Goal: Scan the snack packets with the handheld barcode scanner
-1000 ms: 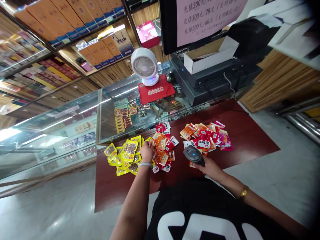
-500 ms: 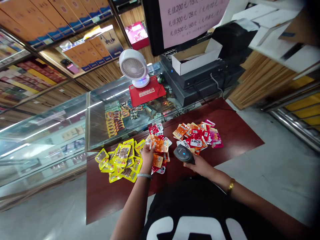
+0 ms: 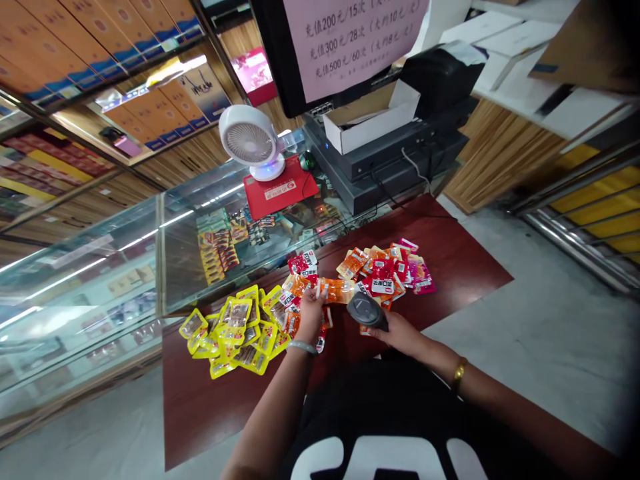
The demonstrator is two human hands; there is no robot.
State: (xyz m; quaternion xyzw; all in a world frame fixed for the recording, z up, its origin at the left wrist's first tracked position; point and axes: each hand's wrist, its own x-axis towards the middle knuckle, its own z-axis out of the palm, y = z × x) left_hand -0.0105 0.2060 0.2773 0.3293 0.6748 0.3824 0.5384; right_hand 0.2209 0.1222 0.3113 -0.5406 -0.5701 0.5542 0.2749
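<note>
My left hand [image 3: 311, 317] pinches the near end of an orange snack packet [image 3: 336, 289], raised a little over the table. In my right hand [image 3: 400, 333] is a dark grey barcode scanner [image 3: 367, 311], its head close to the packet's right end. Below and behind my left hand lie red-and-white and orange packets [image 3: 303, 263], partly hidden by it. To the left spreads a heap of yellow-edged snack packets [image 3: 240, 327]. Beyond the scanner sits another pile of red, orange and pink packets [image 3: 384, 269].
The dark red tabletop [image 3: 465, 260] meets a glass display counter [image 3: 175, 280]. On the glass stand a white fan [image 3: 253, 140], a red mat [image 3: 280, 195] and a dark cash drawer [image 3: 370, 177] bearing an open white box [image 3: 370, 130]. A monitor [image 3: 273, 60] with a pink sign rises behind.
My left hand has moved right with the orange packet, bringing it up to the scanner's head. The blue light on the scanner no longer shows. The whole view has shifted slightly.
</note>
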